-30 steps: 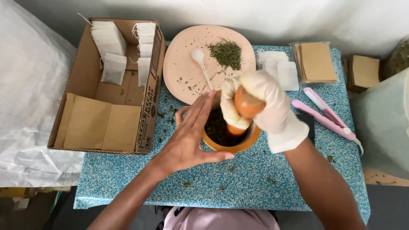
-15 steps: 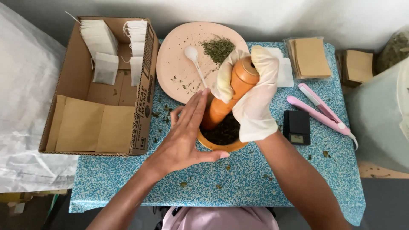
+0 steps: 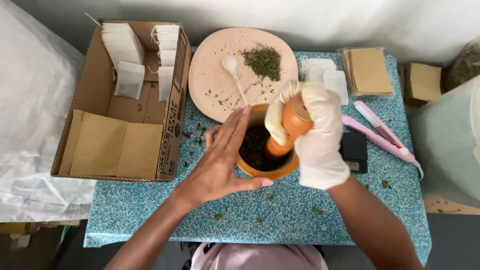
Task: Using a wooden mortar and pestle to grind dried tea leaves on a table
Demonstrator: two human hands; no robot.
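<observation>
A gloved right hand (image 3: 311,127) grips an orange wooden pestle (image 3: 290,127), its tip down in the dark herbs of a wooden mortar (image 3: 265,170) on the blue speckled table (image 3: 300,215); the bare left hand (image 3: 220,160), fingers spread, cups the mortar's side.

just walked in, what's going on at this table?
A person is grinding dried herbs. The gloved right hand grips a wooden pestle tilted down into a wooden mortar holding dark crushed leaves. The bare left hand lies open against the mortar's near side, steadying it. Behind it a pink plate holds a white spoon and a small pile of green herbs. A cardboard box to the left holds tea bags and brown envelopes.
</observation>
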